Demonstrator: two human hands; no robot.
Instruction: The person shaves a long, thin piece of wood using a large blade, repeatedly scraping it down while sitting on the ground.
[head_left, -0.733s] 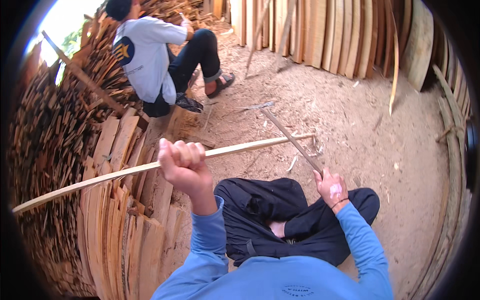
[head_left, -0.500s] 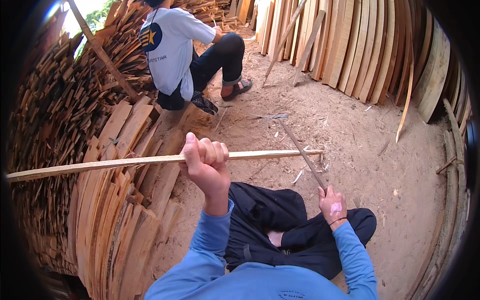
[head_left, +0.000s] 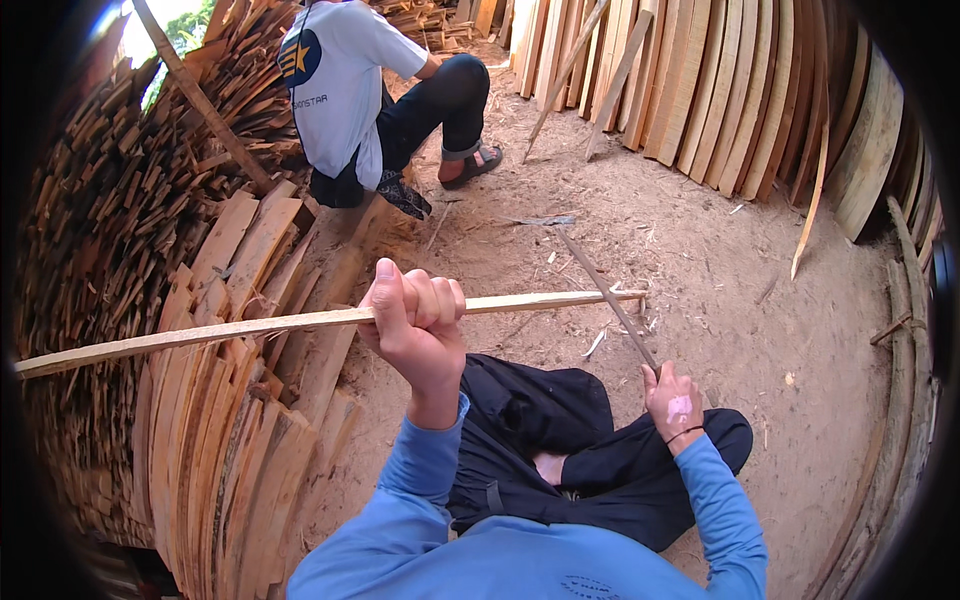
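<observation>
My left hand (head_left: 416,320) is closed in a fist, thumb up, round a long pale wooden strip (head_left: 230,330). The strip runs from the far left across in front of me, and its right end lies low near the ground. In my right hand (head_left: 674,402), fingers wrapped, is a long, thin, dark blade-like tool (head_left: 612,302) that points forward and left. It crosses the strip near its right end; whether the two touch, I cannot tell. My legs are folded beneath, in dark trousers.
Ahead to the left, a person in a white shirt (head_left: 345,75) sits low. Stacked boards (head_left: 220,440) lie beside me at left, before a tall pile of wood pieces (head_left: 90,230). Planks (head_left: 700,100) lean at the back right. Shavings (head_left: 596,343) litter the dirt floor.
The strip has tilted slightly, its left end lower and its right end a little higher. My right hand and the dark tool have shifted slightly to the right.
</observation>
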